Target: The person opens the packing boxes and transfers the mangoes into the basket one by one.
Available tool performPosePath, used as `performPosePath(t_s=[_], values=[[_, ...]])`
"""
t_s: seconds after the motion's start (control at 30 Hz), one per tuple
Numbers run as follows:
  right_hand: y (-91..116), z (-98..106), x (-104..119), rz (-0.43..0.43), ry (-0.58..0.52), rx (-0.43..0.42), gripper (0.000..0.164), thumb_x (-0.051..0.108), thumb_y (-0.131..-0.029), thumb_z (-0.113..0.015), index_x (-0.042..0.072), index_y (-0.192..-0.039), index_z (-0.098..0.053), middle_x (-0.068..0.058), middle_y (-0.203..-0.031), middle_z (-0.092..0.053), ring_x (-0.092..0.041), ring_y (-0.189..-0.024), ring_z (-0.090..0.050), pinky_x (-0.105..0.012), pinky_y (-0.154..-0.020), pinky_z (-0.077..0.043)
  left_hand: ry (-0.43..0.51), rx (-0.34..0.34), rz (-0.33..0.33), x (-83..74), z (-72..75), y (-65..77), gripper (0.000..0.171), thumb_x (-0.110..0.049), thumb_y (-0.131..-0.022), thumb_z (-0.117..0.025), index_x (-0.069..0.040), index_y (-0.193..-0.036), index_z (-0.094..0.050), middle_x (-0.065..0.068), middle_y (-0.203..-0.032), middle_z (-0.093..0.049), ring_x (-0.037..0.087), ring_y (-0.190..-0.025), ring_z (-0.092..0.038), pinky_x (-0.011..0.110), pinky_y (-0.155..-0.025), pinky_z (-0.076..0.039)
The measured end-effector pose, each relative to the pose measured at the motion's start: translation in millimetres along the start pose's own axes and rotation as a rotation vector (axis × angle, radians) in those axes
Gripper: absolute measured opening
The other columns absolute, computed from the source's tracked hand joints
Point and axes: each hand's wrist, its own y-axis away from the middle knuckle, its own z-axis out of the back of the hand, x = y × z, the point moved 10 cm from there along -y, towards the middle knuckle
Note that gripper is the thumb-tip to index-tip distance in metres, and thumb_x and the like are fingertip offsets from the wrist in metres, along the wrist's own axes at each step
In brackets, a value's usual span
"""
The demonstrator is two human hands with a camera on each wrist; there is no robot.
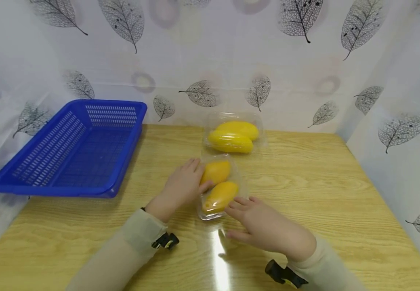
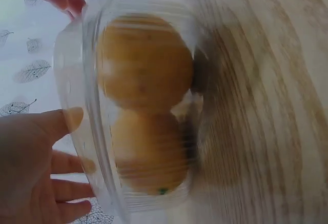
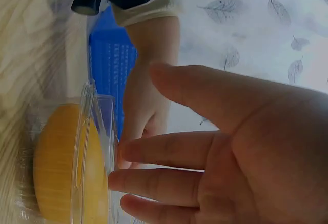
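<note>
Two orange-yellow mangoes [image 1: 221, 197] lie in a clear plastic box [image 1: 210, 217] on the table, in front of me. My left hand [image 1: 181, 186] is at the left side of this box, its thumb and fingertips touching the upper edge with the fingers fairly straight. In the left wrist view the box [image 2: 92, 96] fills the middle, with the left hand [image 2: 25, 167] against its lid side. My right hand [image 1: 264, 222] is spread beside the near right corner, its fingertips close to the plastic. The right wrist view shows its palm [image 3: 266, 157] and extended fingers, holding nothing.
A second clear box [image 1: 264, 141] with two long yellow fruits [image 1: 232, 142] stands behind, near the wall. A blue plastic basket [image 1: 124, 169] sits at the left. White cloth [image 1: 224, 60] printed with leaves surrounds the wooden table [image 1: 304, 169].
</note>
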Motion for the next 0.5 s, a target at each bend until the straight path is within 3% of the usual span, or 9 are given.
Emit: performPosePath(t_s=[0.1, 0.27, 0.5], values=[[-2, -2, 9, 0.025, 0.002, 0.018, 0.057, 0.042, -0.092, -0.053, 0.0, -0.13, -0.052, -0.014, -0.133, -0.05, -0.031, -0.127, -0.041, -0.053, -0.103, -0.031, 0.003, -0.009, 0.011, -3.2, 2.0, 11.7, 0.061, -0.048, -0.093, -0.048, -0.005, -0.136, -0.046, 0.02, -0.145, -0.033, 0.036, -0.132, -0.031, 0.05, -0.105, -0.03], [-4, -4, 18, 0.067, 0.036, 0.026, 0.058, 0.044, -0.093, -0.051, 0.0, -0.131, -0.052, -0.016, -0.135, -0.048, -0.029, -0.128, -0.041, -0.05, -0.103, -0.032, -0.062, -0.046, 0.017, -12.9, 8.5, 34.5, 0.063, -0.05, -0.091, -0.051, -0.004, -0.133, -0.049, 0.021, -0.136, -0.043, 0.037, -0.117, -0.046, 0.048, -0.095, -0.042], [-15, -8, 29, 0.173, -0.028, 0.024, 0.059, 0.047, -0.095, -0.043, 0.005, -0.135, -0.048, -0.011, -0.137, -0.047, -0.023, -0.129, -0.041, -0.047, -0.106, -0.03, -0.029, -0.084, -0.014, -16.1, 8.1, 37.5, 0.052, -0.04, -0.094, -0.051, -0.001, -0.129, -0.053, 0.021, -0.137, -0.044, 0.037, -0.116, -0.05, 0.049, -0.096, -0.04]])
